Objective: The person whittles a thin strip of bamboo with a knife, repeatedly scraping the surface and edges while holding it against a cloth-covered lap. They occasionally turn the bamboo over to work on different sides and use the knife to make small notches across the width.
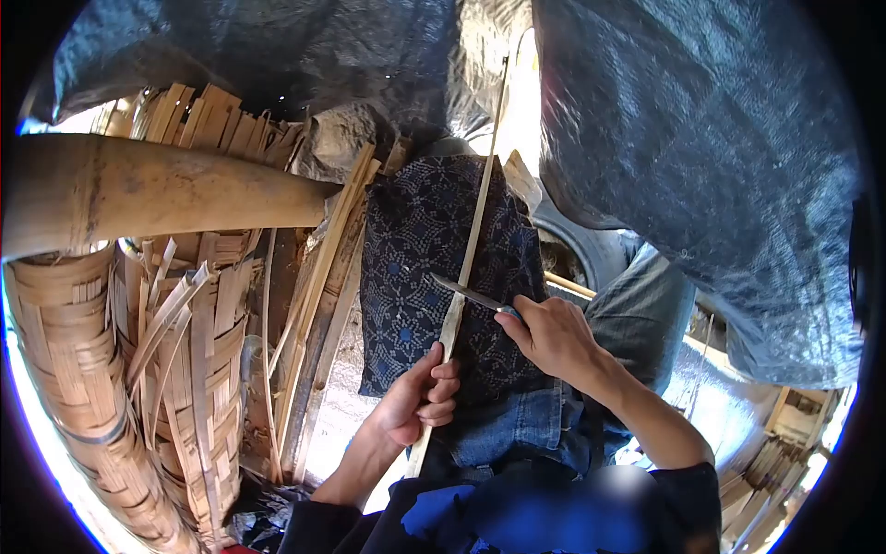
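A long, thin bamboo strip runs from near my body up and away over my lap. My left hand is closed around its lower part, thumb pressed along the top. In my right hand is a knife, its fingers wrapped round the handle. The blade points left and lies across the strip, a little above my left thumb. Beneath the strip, a dark patterned cloth with blue and white motifs covers my leg.
Tall woven bamboo baskets and loose split strips stand at the left. A thick bamboo pole crosses above them. Dark plastic sheeting hangs at the upper right. Behind my jeans-clad knee is a tire.
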{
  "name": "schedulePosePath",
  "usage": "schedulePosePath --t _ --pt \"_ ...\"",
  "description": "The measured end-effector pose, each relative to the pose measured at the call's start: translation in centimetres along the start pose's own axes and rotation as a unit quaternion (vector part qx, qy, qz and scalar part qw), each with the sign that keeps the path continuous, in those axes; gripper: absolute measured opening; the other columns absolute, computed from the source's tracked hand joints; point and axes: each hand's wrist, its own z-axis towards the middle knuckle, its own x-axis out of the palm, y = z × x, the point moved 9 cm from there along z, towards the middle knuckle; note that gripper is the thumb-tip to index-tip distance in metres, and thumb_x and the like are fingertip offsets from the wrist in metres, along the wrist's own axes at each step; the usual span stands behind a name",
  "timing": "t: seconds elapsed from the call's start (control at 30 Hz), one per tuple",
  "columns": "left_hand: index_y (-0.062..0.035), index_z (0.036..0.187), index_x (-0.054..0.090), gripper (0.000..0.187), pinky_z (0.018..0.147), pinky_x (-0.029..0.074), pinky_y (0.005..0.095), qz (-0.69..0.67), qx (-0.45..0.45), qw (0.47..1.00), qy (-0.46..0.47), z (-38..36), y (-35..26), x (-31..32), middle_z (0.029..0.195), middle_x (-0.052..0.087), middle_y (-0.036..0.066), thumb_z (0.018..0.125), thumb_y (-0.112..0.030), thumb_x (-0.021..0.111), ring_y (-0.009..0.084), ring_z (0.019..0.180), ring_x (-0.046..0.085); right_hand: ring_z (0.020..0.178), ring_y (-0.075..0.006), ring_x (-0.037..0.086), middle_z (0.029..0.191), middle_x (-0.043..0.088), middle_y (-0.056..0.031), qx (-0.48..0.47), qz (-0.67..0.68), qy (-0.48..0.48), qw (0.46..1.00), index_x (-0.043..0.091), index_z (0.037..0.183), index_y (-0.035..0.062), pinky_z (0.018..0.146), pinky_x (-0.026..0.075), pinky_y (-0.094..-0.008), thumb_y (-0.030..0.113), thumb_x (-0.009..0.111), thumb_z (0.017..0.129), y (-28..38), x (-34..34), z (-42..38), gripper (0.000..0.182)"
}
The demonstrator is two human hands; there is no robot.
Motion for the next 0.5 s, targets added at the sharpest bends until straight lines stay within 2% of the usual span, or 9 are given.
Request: schedulePosePath --t 0.07,0.13,0.23,0.3,0.33,0.43,0.47,0.5 --pt "-0.0195 0.072 0.036 0.039 0.038 0.015 0.0204 -0.012 0.008 1.000 0.027 0.2 0.0 0.0 0.054 0.025 -0.008 0.097 -0.049 0.032 0.0044 0.039 0.017 0.044 -0.0352 0.056 0.047 0.052 -0.0176 0.005 0.000 0.001 1.000 0.054 0.066 0.0008 0.042 0.043 -0.0443 0.038 0.053 0.091 0.1 0.4 0.0 0.045" --pt "-0.0195 0.072 0.036 0.039 0.038 0.015 0.0203 -0.004 0.002 1.000 0.010 0.2 0.4 0.0 0.054 0.026 -0.008 0.097 -0.049 0.032 0.0044 0.039 0.017 0.044 -0.0355 0.056 0.047 0.052 -0.0179 0.007 -0.003 0.007 1.000 0.054 0.065 0.0007 0.042 0.043 -0.0440 0.038 0.053 0.091 0.0 0.8 0.3 0.045" --pt "-0.0196 0.071 0.035 0.040 0.038 0.015 0.0203 -0.002 -0.006 1.000 0.007 0.2 0.6 -0.2 0.054 0.026 -0.007 0.097 -0.049 0.032 0.0044 0.039 0.017 0.042 -0.0363 0.055 0.047 0.052 -0.0192 0.032 0.015 -0.035 0.999 0.054 0.063 0.0002 0.040 0.042 -0.0431 0.034 0.054 0.091 -1.6 0.5 2.2 0.044" --pt "-0.0196 0.071 0.035 0.040 0.038 0.016 0.0203 -0.011 -0.010 1.000 0.016 0.2 0.7 -0.2 0.054 0.026 -0.007 0.097 -0.049 0.032 0.0043 0.039 0.017 0.049 -0.0380 0.055 0.051 0.051 -0.0205 0.005 0.056 -0.069 0.996 0.053 0.067 0.0003 0.047 0.040 -0.0456 0.028 0.053 0.093 -2.4 0.5 3.5 0.038" --pt "-0.0196 0.071 0.035 0.039 0.038 0.015 0.0203 -0.021 -0.012 1.000 0.019 0.2 0.7 -0.2 0.054 0.026 -0.007 0.097 -0.049 0.032 0.0044 0.039 0.017 0.042 -0.0376 0.054 0.048 0.050 -0.0226 -0.044 0.066 -0.135 0.988 0.051 0.058 -0.0005 0.038 0.038 -0.0435 0.026 0.055 0.092 -2.3 -0.3 4.2 0.044" --pt "-0.0196 0.071 0.035 0.039 0.038 0.015 0.0203 -0.024 -0.004 0.999 0.022 0.1 0.3 -0.1 0.054 0.026 -0.007 0.098 -0.048 0.032 0.0045 0.039 0.017 0.044 -0.0386 0.055 0.049 0.050 -0.0235 -0.059 0.075 -0.142 0.985 0.052 0.058 -0.0012 0.041 0.040 -0.0446 0.028 0.054 0.093 -3.0 -0.4 6.6 0.045" --pt "-0.0196 0.071 0.035 0.039 0.038 0.015 0.0203 -0.019 0.000 1.000 0.016 0.0 0.3 -0.2 0.055 0.026 -0.007 0.098 -0.048 0.032 0.0046 0.039 0.017 0.048 -0.0393 0.057 0.051 0.053 -0.0236 -0.029 0.070 -0.121 0.990 0.054 0.061 -0.0018 0.044 0.042 -0.0455 0.031 0.049 0.095 -3.6 -0.5 7.6 0.047" --pt "-0.0196 0.071 0.035 0.039 0.038 0.015 0.0203 -0.016 0.007 1.000 0.024 -0.1 0.2 0.2 0.055 0.026 -0.007 0.098 -0.048 0.032 0.0046 0.039 0.017 0.048 -0.0393 0.057 0.051 0.053 -0.0236 -0.037 0.063 -0.126 0.989 0.054 0.061 -0.0018 0.044 0.042 -0.0455 0.031 0.049 0.095 -3.9 -0.9 8.8 0.047"
